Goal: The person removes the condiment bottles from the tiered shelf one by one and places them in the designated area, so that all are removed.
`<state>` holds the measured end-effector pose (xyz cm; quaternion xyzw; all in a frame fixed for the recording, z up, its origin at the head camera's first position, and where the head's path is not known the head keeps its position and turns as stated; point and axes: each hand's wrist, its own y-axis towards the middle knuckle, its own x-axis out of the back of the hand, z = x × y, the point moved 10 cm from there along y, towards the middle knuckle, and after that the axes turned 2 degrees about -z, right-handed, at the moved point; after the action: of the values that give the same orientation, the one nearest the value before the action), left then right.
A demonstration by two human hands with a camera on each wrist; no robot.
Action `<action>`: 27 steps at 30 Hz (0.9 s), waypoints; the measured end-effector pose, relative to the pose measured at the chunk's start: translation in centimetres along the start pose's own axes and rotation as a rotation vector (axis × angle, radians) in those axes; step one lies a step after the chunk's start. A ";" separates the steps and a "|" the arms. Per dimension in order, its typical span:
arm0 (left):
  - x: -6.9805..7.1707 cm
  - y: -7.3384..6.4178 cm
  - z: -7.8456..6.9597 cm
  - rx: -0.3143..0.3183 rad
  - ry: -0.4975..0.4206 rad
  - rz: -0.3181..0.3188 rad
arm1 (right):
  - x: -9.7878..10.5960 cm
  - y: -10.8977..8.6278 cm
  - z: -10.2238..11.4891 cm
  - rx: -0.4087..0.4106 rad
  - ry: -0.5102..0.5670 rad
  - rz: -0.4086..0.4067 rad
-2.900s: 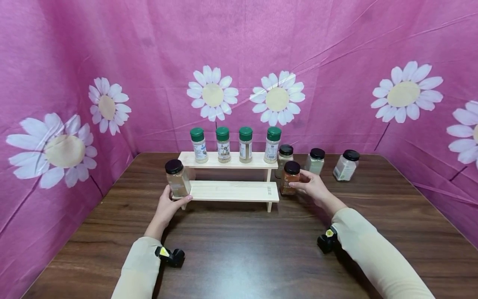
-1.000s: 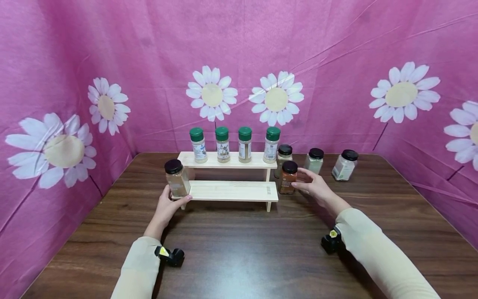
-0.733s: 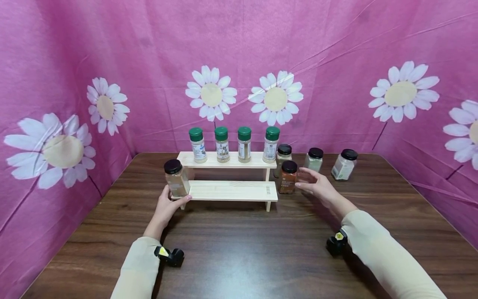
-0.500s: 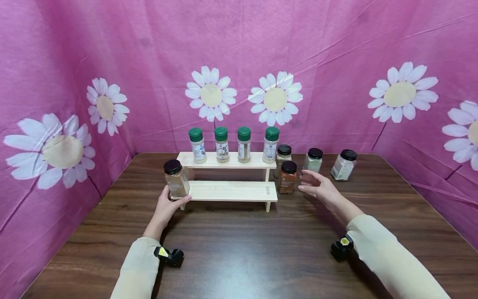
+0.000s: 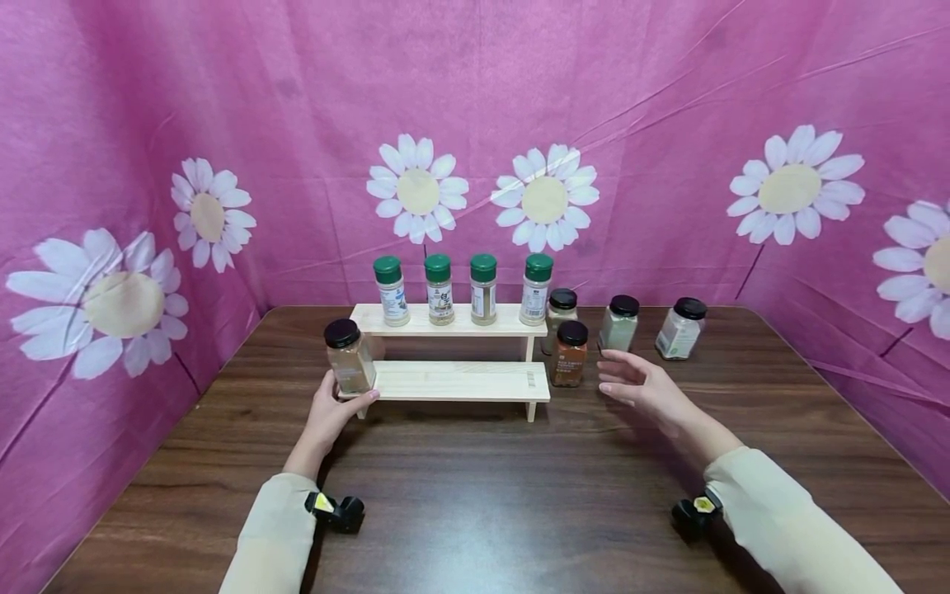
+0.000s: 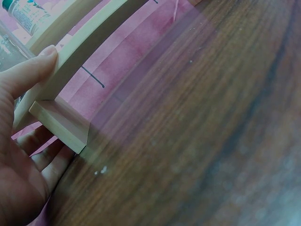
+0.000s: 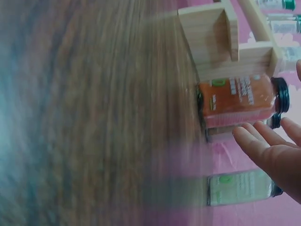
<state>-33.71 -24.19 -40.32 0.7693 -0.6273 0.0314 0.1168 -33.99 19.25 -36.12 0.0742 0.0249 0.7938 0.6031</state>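
Note:
My left hand [image 5: 326,421] grips the left end of the two-tier wooden spice rack [image 5: 453,381]; in the left wrist view its thumb [image 6: 35,70] lies on the shelf edge and its fingers are by the leg. Above that hand, a black-lidded jar of tan powder [image 5: 350,363] stands upright on the lower shelf's left end. My right hand [image 5: 653,394] holds nothing, fingers loosely extended, a short gap right of a jar of red spice [image 5: 568,363]. This jar stands upright on the table beside the rack's right end, label facing front.
Several green-capped shakers [image 5: 440,297] line the upper shelf. Behind the red jar stands another black-lidded jar [image 5: 560,307]. Farther right are a pale green jar [image 5: 618,330] and a white-labelled jar [image 5: 679,334]. A pink flowered cloth [image 5: 475,99] hangs behind the table.
My right hand has let go of the red jar and drawn away to the right and toward me. The red jar's label has turned to the front. My left hand keeps its place.

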 end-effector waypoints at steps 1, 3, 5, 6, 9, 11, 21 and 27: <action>0.0 0.0 0.0 0.000 0.000 0.000 | -0.2 -0.1 0.2 0.002 -0.014 0.006; 0.0 0.0 0.0 0.000 0.003 -0.001 | -0.6 -0.3 0.5 0.004 -0.044 0.015; 0.0 0.0 0.1 0.000 0.006 -0.002 | -1.1 -0.5 0.9 0.008 -0.066 0.026; 0.0 0.0 0.1 0.000 0.006 -0.002 | -1.3 -0.6 1.0 0.012 -0.078 0.035; 0.1 0.0 0.1 -0.003 0.006 -0.004 | -2.1 -0.7 1.5 0.026 -0.085 0.063; 0.1 0.0 0.0 -0.006 0.004 -0.004 | -2.6 -0.7 1.9 0.037 -0.083 0.077; 0.0 -0.1 -0.1 0.002 0.004 -0.002 | -5.2 0.0 2.9 0.096 -0.070 0.132; 0.1 -0.1 -0.1 0.010 0.014 -0.004 | -7.0 0.5 3.2 0.103 -0.032 0.158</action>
<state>-33.56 -24.20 -40.22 0.7710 -0.6247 0.0398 0.1173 -32.19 12.26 -33.49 0.1197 0.0503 0.8353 0.5342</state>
